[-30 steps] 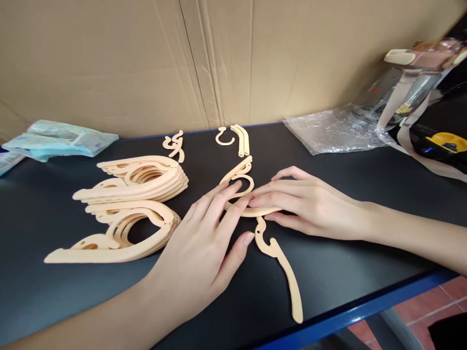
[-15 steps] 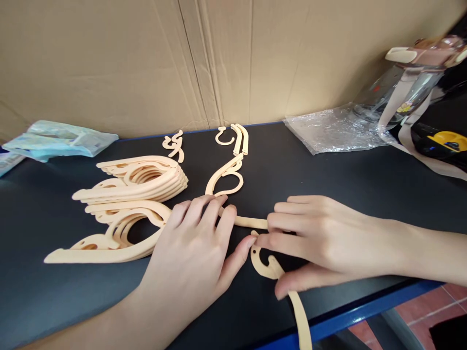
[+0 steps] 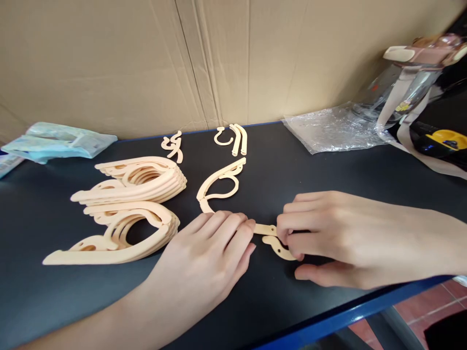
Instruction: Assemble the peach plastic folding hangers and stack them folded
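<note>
While L hand point(image 3: 204, 257) presses flat, fingers open, on hanger arm point(image 3: 215, 187) near worktop point(image 3: 328, 170) front edge, R hand point(image 3: 339, 238) pinches 2nd piece point(image 3: 275, 245); no legible writing.

A: Positions on the counter point(image 3: 328, 165)?
B: Two stacks of hangers point(image 3: 127, 204) lie left. Loose hanger arm point(image 3: 219, 187) at centre, small hooks point(image 3: 233, 138) behind it by the cardboard wall point(image 3: 146, 63). Plastic bag point(image 3: 328, 130) far right, packet point(image 3: 58, 141) far left.
</note>
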`<state>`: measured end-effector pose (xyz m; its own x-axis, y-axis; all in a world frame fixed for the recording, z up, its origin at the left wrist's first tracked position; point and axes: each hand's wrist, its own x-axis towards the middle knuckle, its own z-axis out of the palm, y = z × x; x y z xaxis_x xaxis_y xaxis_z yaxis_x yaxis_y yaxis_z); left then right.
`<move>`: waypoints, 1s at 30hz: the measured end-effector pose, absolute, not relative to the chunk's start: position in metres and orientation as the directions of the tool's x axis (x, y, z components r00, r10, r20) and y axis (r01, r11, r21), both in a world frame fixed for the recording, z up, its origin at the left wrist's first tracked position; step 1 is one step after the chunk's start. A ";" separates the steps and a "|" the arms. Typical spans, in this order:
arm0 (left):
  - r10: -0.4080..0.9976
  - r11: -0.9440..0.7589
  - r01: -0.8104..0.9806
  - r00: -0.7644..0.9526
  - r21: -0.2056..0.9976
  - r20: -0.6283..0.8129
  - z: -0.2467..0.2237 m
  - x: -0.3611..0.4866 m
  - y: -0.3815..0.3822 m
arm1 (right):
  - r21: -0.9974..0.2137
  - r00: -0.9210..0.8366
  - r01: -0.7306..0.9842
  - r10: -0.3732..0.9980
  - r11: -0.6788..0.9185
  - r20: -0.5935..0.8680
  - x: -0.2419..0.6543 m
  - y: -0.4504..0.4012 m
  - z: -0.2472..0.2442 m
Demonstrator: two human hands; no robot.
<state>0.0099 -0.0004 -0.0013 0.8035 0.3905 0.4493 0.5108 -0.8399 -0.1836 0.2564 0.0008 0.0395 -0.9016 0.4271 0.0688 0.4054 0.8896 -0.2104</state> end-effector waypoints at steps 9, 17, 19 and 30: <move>0.433 -0.860 0.503 0.807 -0.085 0.402 -0.001 0.012 0.003 | -0.060 -0.844 0.523 0.526 0.850 0.107 0.264 0.009 0.033; 0.459 -0.861 0.508 0.787 -0.010 0.412 -0.004 0.008 0.003 | -0.097 -0.792 0.593 0.600 0.800 0.109 0.271 0.019 0.032; 0.426 -0.868 0.493 0.800 -0.059 0.423 -0.005 0.007 0.001 | -0.140 -0.795 0.589 0.602 0.796 0.073 0.274 0.020 0.036; 0.474 -0.878 0.452 0.769 0.160 0.429 -0.004 0.007 0.001 | -0.540 -0.743 0.523 0.663 0.659 0.089 0.261 0.023 0.033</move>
